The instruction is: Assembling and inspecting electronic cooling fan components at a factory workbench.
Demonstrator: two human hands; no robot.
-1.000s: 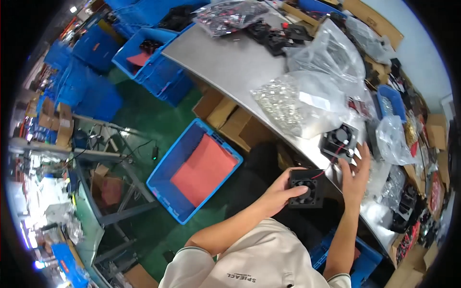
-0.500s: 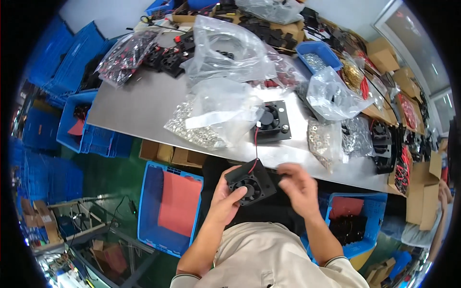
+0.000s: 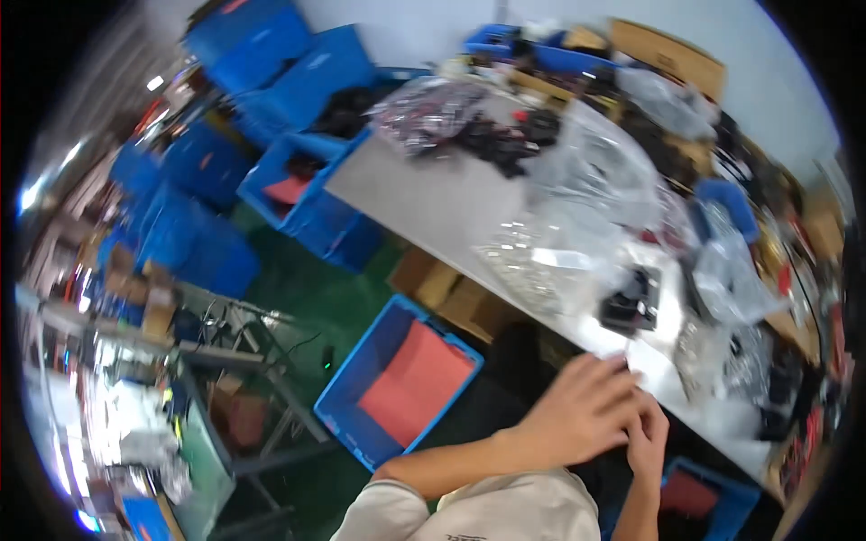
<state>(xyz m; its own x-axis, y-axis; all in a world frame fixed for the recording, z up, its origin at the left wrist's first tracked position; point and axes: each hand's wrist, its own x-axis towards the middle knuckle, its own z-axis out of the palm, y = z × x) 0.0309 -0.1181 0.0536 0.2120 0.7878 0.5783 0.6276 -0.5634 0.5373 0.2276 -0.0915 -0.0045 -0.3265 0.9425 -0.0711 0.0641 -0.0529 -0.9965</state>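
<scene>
My left hand (image 3: 577, 408) reaches across in front of me, its back upward and its fingers bent over toward my right hand (image 3: 648, 431). The two hands meet just off the table's front edge, and my right hand's fingers are bent too. Whatever lies between or beneath them is hidden, and motion smears the picture. Just beyond the hands, a black fan on a plate (image 3: 631, 305) rests on the table. To its left lies a clear bag of small shiny metal parts (image 3: 528, 266).
A steel table (image 3: 410, 194) carries plastic bags, black parts and a small blue bin (image 3: 729, 206). Below its edge stands a blue crate (image 3: 338, 410) with a red sheet (image 3: 419, 383) inside. Another blue crate (image 3: 735, 505) is at lower right, with stacked blue crates (image 3: 253, 54) at far left.
The view has swung left, so the table sits farther right. My hands have come together, and the black fan that my left hand held is out of sight.
</scene>
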